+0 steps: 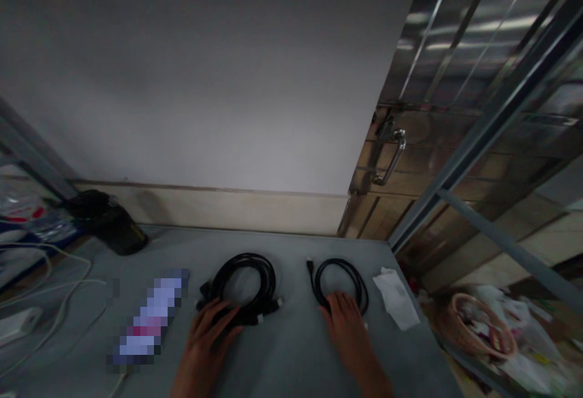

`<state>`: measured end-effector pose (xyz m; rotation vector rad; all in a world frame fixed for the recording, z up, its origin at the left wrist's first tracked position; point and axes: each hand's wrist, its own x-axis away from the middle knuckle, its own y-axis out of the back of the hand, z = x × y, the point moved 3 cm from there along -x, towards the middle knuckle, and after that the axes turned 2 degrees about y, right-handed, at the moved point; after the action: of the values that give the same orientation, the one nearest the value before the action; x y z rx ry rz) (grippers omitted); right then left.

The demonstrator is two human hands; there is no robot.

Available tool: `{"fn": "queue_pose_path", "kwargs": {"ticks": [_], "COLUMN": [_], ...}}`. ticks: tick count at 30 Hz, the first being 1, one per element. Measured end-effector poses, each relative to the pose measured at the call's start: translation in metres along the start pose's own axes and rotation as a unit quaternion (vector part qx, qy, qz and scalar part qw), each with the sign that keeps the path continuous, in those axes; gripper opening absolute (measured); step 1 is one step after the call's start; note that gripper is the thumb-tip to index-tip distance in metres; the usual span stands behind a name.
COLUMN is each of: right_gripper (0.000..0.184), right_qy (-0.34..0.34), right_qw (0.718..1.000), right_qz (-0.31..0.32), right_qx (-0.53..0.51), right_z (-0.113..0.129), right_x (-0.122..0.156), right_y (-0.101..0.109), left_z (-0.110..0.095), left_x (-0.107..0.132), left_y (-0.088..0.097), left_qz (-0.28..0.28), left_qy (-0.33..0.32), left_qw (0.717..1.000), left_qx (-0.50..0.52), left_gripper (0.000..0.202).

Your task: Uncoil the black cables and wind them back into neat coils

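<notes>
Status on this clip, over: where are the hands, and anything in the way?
Left hand on thicker coiled black cable. Right hand on thinner coiled black cable. White paper or cloth lying just right of the thinner coil.

From my screen on the remote end, the left cable coil (246, 257) and the right cable coil (339, 260) are both solid black, sitting on a flat grey tabletop (291, 251). The paper towel (396, 298) is white, the woven basket (456, 328) is tan with a criss-cross pattern, and the steel door (455, 39) is streaky silver. The pixelated strip (150, 319) shows blocky blue and pink.
</notes>
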<state>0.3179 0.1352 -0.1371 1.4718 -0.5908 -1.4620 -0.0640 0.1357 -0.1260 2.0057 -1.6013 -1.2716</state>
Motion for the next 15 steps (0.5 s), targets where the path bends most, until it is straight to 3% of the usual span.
{"fn": "queue_pose_path", "kwargs": {"ticks": [5,10,12,15], "right_gripper": [0.032,0.043,0.036,0.016], "right_qy": [0.001,-0.012,-0.018,-0.024], "right_qw": [0.999,0.995,0.995,0.996], "right_qz": [-0.023,-0.087,-0.091,-0.086], "right_qx": [0.046,0.049,0.036,-0.019], "right_z": [0.03,0.045,0.05,0.062], "right_x": [0.036,0.069,0.079,0.089], "right_y": [0.0,0.013,0.021,0.038], "left_z": [-0.017,-0.045,-0.06,-0.093], "left_x": [-0.006,0.004,0.016,0.045], "left_y": [-0.009,0.004,0.007,-0.003], "left_qz": [-0.049,-0.097,-0.078,0.015], "left_qy": [0.006,0.002,0.025,0.127], "left_qw": [0.999,0.995,0.996,0.975], "left_qx": [-0.01,-0.012,0.03,0.18], "left_gripper": [0.042,0.039,0.039,0.033]}}
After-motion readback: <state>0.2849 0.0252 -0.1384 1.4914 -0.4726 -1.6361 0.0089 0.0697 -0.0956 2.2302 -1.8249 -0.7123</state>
